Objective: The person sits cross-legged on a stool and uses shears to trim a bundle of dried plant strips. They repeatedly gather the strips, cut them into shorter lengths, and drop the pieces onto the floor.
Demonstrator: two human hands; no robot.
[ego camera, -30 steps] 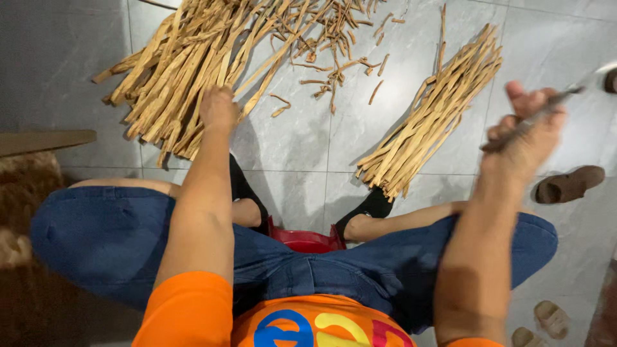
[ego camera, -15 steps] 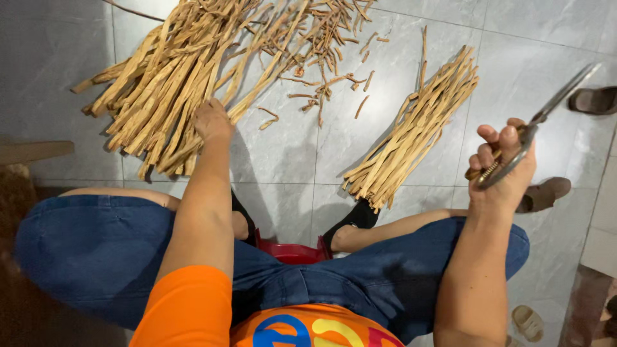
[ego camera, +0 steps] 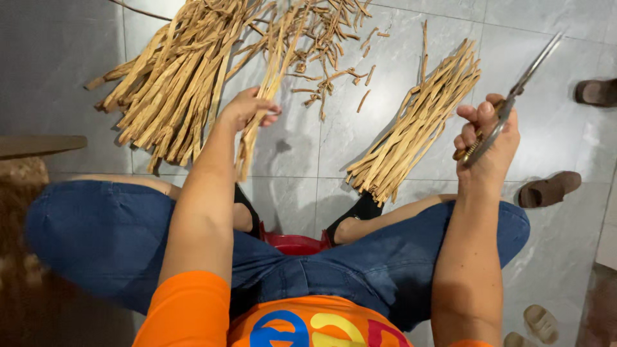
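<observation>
My left hand grips a small bunch of long tan wooden strips, lifted off the floor and tilted, next to the big loose pile of strips at the upper left. My right hand is raised at the right and holds a pair of metal scissors whose blades point up and away. Between my hands, on the grey tiled floor, lies a neater bundle of strips. I sit low with knees spread, in blue jeans and an orange shirt.
Short offcuts are scattered on the tiles behind the piles. A red stool edge shows between my legs. Brown sandals lie at the right, another farther up. A wooden board edge sits at the left.
My left hand has picked a few strips out of the big pile and lifted them toward me. My right hand with the scissors has stayed raised.
</observation>
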